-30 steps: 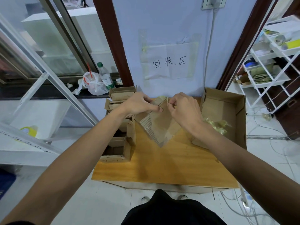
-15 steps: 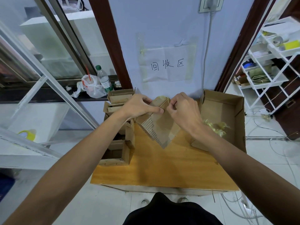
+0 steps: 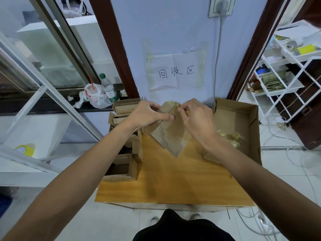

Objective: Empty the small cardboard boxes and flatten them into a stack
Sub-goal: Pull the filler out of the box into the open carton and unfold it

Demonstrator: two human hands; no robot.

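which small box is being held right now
The small cardboard box held tilted between left hand and right hand; the other small boxes sit along the wooden table's left edge.

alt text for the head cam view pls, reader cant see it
Seen from above, a person's left hand and right hand hold a small cardboard box over a wooden table, the right one pinching its top edge. Open small boxes stand along the table's left side, and a large open carton holding crumpled yellowish wrapping sits on the right.
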